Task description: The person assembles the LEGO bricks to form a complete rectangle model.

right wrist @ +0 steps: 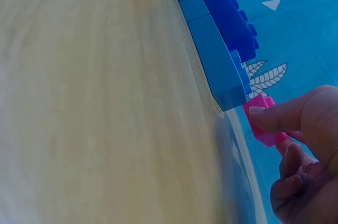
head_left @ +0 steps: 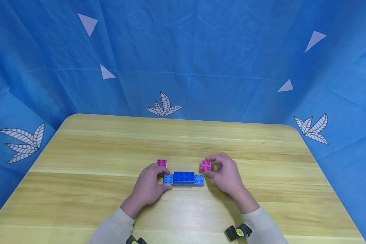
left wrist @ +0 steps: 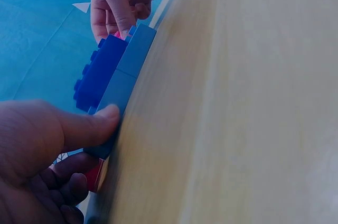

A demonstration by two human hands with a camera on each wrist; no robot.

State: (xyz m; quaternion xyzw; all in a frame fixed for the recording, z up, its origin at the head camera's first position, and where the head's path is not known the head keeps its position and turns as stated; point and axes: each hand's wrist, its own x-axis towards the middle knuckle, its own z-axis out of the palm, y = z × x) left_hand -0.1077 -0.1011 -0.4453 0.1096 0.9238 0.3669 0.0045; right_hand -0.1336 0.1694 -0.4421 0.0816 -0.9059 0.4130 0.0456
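- Blue cloth (head_left: 189, 40) with pale triangles and leaf prints hangs behind a wood-grained counter (head_left: 94, 152).
- On the counter, two light-blue bricks (head_left: 199, 180) lie end to end, the seam between them showing on the near side.
- A dark-blue brick (head_left: 184, 177) sits on top of both, across the seam, leaving studs bare at either end.
- The person's left hand (head_left: 147, 186) grips the left end of this row, thumb on the near side, fingers around the far side.
- A magenta brick (head_left: 162, 163) lies just beyond those fingers, partly hidden by them in the head view.
- The right hand (head_left: 227, 174) pinches a pink brick (head_left: 205, 165) between thumb and fingers, near the row's right end and slightly beyond it; whether it touches the counter cannot be told.
- Both arms wear pale sleeves (head_left: 262, 225), with a black device (head_left: 238, 232) by the right wrist and another, partly cut off, by the left.
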